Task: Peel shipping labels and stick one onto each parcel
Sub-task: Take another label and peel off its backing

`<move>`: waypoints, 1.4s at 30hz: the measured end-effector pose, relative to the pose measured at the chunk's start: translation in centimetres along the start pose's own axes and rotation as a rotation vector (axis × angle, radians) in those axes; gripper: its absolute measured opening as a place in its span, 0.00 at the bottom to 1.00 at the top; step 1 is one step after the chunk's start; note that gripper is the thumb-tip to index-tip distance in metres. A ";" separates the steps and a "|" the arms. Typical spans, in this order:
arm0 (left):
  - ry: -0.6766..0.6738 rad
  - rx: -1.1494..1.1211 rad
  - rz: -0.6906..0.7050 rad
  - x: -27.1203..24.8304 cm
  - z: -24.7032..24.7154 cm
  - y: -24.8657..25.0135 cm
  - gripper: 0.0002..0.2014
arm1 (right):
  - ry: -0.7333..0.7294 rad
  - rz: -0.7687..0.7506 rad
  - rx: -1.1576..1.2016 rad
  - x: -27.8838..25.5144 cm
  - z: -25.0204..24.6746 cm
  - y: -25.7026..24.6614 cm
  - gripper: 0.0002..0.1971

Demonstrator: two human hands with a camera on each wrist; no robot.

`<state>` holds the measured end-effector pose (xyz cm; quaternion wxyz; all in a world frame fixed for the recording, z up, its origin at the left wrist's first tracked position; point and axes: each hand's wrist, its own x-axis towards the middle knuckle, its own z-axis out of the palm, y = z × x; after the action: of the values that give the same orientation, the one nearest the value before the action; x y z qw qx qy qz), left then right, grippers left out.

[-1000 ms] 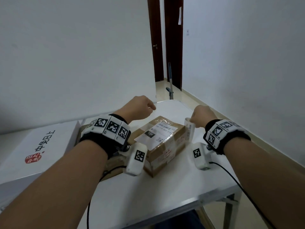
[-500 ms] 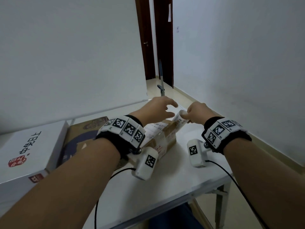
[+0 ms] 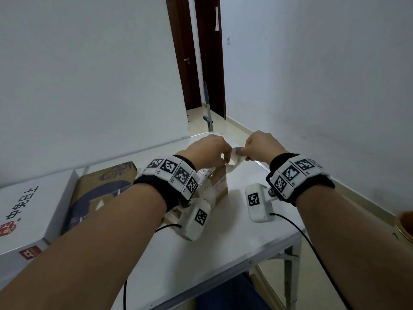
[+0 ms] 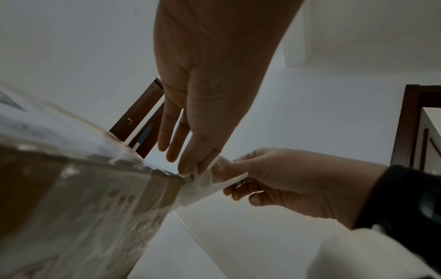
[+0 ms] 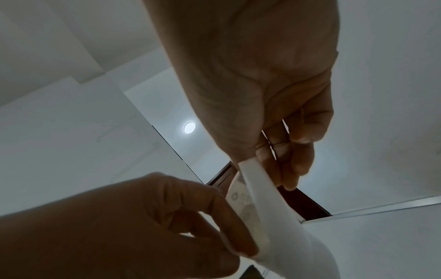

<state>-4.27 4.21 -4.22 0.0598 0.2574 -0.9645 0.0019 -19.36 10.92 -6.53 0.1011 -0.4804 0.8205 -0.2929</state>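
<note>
Both hands meet above the far corner of a brown taped parcel [image 3: 218,186] that carries a white printed label on top. My right hand [image 3: 260,146] pinches a curled white label strip [image 3: 233,161] between thumb and fingers. My left hand [image 3: 210,151] pinches the strip's near end with thumb and forefinger; its other fingers stay straight in the left wrist view. The label strip [image 4: 210,181] hangs just off the parcel [image 4: 83,188] corner. In the right wrist view the label strip [image 5: 260,190] bends between both hands, faint print on its inner face.
A white box [image 3: 26,211] with red and black characters lies at the left. Beside it rests a flat brown package [image 3: 100,193] with a dark blue print. The white table [image 3: 223,242] ends just right of my right wrist. A doorway and a mop stand beyond.
My left hand came across from above the parcel and took hold of the strip in my right hand. Both hands drew together over the parcel's far corner.
</note>
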 end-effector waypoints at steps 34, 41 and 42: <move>0.366 -0.317 -0.010 -4.3 -3.6 -1.4 0.11 | 0.148 0.043 0.644 -1.1 1.1 -4.0 0.16; 0.389 -0.290 -0.052 -8.3 -4.5 -4.1 0.19 | -0.066 -0.048 0.753 -1.7 3.2 -9.4 0.11; 0.397 -0.289 -0.073 -8.9 -4.5 -4.6 0.19 | -0.107 -0.055 0.768 -1.9 3.6 -10.3 0.12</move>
<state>6.15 4.78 -0.86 0.2844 0.2752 -0.9142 -0.0878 -9.26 7.39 -3.69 0.3083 -0.4439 0.6316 -0.5559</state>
